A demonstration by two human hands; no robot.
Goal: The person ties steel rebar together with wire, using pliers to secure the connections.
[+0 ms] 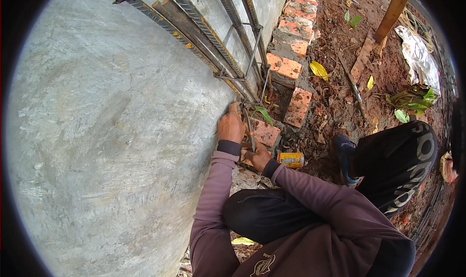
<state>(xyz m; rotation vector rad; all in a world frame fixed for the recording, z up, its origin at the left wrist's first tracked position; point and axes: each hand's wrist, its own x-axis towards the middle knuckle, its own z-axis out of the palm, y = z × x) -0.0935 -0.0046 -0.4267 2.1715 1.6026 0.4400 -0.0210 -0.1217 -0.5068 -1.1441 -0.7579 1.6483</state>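
My left hand (pixel 231 125) is at the foot of the steel rebar column (pixel 213 39), close against the grey wall (pixel 111 126); its fingers are bent at the bars, and what they hold is too small to make out. Lower and to the right, my right hand (pixel 258 155) closes round the lower end of a thin dark tool or rod (pixel 251 140) that points up toward the column base. An orange brick (pixel 264 133) lies just beside the hands. The yellow can (pixel 291 159) rests on its side to the right of my right hand.
A row of mortared bricks (pixel 297 29) runs along the wall, with a separate brick (pixel 298 107) nearer. On the soil are leaves, a wooden post (pixel 392 12), a thin rod (pixel 353 85) and a white sack (pixel 417 56). My knee and shoe are at the lower right.
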